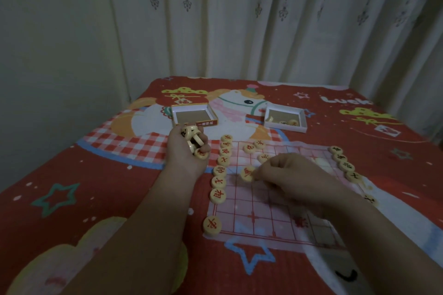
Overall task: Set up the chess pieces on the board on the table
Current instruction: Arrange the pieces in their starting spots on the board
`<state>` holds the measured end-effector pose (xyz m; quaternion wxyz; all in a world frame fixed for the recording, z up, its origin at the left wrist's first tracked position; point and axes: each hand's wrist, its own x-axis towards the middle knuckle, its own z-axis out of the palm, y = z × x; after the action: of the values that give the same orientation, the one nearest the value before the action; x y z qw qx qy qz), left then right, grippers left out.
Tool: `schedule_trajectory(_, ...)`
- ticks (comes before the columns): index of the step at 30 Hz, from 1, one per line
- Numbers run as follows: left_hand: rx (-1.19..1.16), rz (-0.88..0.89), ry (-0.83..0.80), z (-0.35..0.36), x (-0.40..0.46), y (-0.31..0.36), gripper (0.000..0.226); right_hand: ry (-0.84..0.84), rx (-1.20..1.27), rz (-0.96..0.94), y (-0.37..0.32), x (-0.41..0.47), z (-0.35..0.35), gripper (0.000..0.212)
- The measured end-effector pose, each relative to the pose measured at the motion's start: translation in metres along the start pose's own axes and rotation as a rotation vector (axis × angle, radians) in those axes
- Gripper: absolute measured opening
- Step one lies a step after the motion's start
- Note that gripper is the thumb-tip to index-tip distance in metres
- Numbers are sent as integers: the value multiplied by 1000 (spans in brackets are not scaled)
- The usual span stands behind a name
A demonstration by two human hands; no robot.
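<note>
Board [263, 211]: thin pale sheet with a red grid, lying flat on the counter [96, 187], which has a red cartoon cloth over it. Looks flimsy; probably shifts or wrinkles if dragged on.

Pieces: small round discs, cream, red characters on top. Left column [219, 170] runs along the board's left edge, seven discs close together, with one more disc [212, 224] apart at the near left corner. Right column [345, 163] lines the far edge; its lower part is hidden behind the right arm. A few discs sit inside the grid near the top.

Handling, as a judgement: discs look light, stiff and smooth, so likely to slide or roll if dropped on edge. Best pinched across the rim with thumb and fingertip, then set flat, character up.

Right hand [292, 175]: over the board, fingers curled, pinching one disc [248, 173] at its rim, low on the grid.

Left hand [189, 148]: raised just left of the board, fingers curled round a clutch of spare discs [194, 139].

Beyond: an open box [194, 115] showing nothing inside, and a second tray [285, 118] with a few discs left in it. Curtain behind.
</note>
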<state>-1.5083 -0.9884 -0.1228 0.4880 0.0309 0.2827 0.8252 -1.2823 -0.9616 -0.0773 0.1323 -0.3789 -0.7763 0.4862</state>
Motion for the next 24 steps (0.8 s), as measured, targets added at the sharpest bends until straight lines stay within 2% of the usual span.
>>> schedule_trajectory(3,4,3,6,1,0,0,22,-159,-84,-13,-11,-6,17,38)
schedule_trajectory(6,-7,7,14,1,-1,0,24,-231,-108,-16,-15,-9,31,31)
schedule_trajectory(19,-1,4,12,2,-1,-1,20,-234,-137,64,-16,-6,44,27)
schedule_trajectory(24,10,6,15,3,-1,-1,19,-225,-130,24,-14,-6,43,28)
